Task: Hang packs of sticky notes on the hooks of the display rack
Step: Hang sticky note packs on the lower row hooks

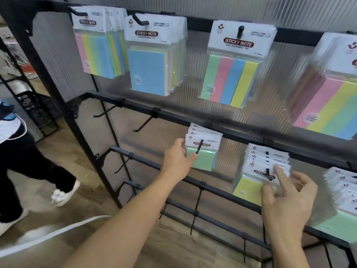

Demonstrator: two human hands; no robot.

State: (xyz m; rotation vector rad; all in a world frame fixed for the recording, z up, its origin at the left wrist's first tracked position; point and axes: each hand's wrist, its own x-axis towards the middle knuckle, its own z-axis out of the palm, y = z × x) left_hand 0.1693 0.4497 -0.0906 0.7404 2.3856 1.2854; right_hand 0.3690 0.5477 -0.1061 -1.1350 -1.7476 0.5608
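Packs of green sticky notes (202, 159) hung on a middle-row hook (199, 147) of the display rack (173, 117), with the left hand (176, 161) pinching the front pack's left edge. The right hand (286, 198) rested its thumb and straight index finger on the neighbouring yellow packs (245, 188), other fingers loosely curled.

"STICKY NOTE" stands on the white header cards of the hanging packs (239, 43) — smaller print is unreadable.

You faced a matt black metal rack (173, 116). The sticky-note packs (231, 80) wore glossy clear plastic over smooth paper headers. The panel (195, 74) behind was ribbed and translucent.
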